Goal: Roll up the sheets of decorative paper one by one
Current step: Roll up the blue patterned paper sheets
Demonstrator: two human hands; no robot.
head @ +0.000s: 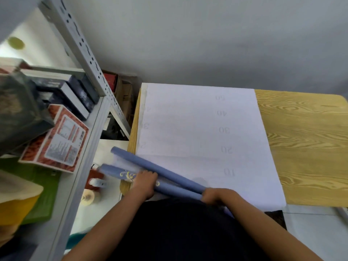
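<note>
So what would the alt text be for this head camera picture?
Two hands, left hand and right hand, grip two blue paper rolls over a wooden table's near edge, where white sheets lie flat. Metal shelving with boxes stands left.

The white sheet (197,119) in the middle of the frame is showing faint grey numbers 50, 40, 30, 20 and 10, mirrored, while the orange box (56,142) at left is carrying print too blurred to read.

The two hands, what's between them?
In the head view, blue paper rolls span the gap from the left hand to the right hand; both hands grip them.
</note>
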